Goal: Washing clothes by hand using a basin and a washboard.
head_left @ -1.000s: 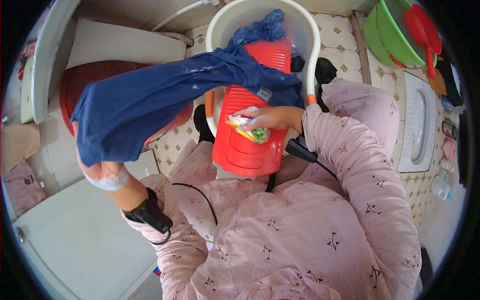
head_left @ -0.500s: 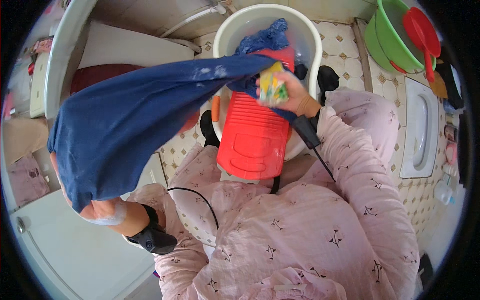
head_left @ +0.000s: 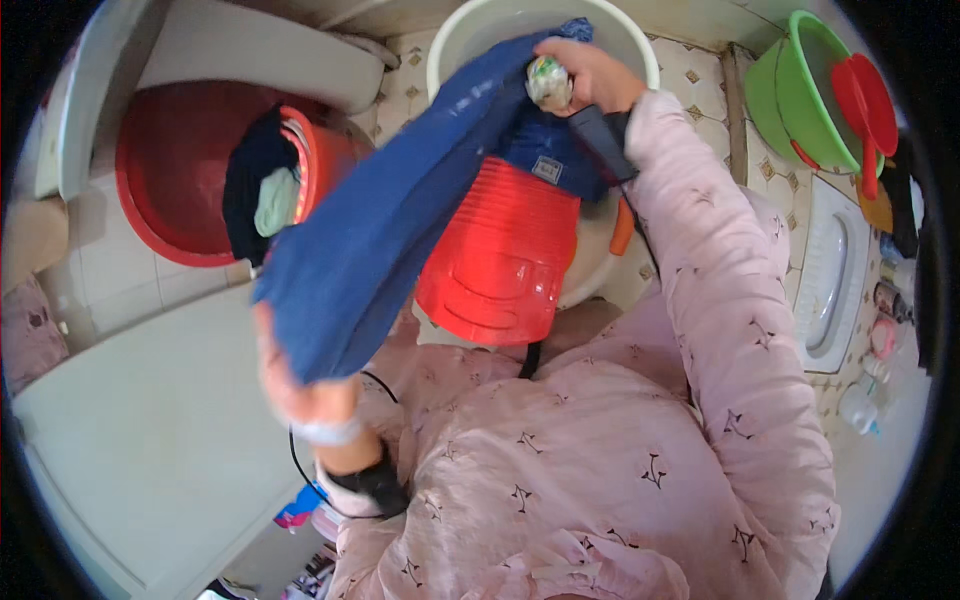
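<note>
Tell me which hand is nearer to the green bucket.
Right. The right hand is to the left of the green bucket, across a gap; the left hand is farther off, at the lower left.

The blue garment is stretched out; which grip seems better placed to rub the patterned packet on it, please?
Probably the right grip: it holds the patterned packet over the blue garment, while the left grip supports the garment's near end.
</note>
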A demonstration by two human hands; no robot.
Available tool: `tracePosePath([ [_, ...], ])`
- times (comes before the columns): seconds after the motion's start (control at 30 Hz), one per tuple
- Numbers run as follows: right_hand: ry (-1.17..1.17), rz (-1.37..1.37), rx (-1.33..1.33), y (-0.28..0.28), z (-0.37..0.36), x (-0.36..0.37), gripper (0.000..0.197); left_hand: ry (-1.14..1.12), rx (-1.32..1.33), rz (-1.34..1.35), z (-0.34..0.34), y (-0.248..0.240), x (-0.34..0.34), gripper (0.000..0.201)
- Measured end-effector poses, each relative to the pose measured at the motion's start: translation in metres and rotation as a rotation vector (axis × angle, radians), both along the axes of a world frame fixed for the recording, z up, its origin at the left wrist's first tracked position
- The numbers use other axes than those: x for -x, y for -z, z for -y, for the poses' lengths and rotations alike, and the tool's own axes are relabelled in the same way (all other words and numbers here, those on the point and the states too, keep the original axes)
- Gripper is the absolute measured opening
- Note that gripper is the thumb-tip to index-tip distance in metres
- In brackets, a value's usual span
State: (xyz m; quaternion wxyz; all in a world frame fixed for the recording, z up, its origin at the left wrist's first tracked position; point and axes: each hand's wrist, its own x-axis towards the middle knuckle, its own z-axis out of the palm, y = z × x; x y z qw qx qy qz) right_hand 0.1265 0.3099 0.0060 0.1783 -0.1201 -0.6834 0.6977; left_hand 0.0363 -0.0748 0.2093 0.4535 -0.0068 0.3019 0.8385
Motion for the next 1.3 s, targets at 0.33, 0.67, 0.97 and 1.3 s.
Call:
tracePosePath([
  [0.33, 0.128, 0.65, 0.638, 0.024, 0.1, 0.022, 0.032, -0.226, 0.491, 0.008, 0.004, 0.172, 0.001, 0.032],
  [0.67, -0.251, 0.398, -1.118, 0.031, 0.204, 0.035, 0.022, -0.374, 0.558, 0.073, 0.032, 0.176, 0.027, 0.048],
  [0.97, 0.116, 0.825, -1.151, 0.062, 0.135, 0.049, 0.032, -0.334, 0.58, 0.171, 0.032, 0.17, 0.03, 0.046],
  [1.3, 0.304, 0.97, -0.934, 0.061, 0.091, 0.014, 0.035, -0.332, 0.435, -0.021, 0.064, 0.052, 0.035, 0.06],
])
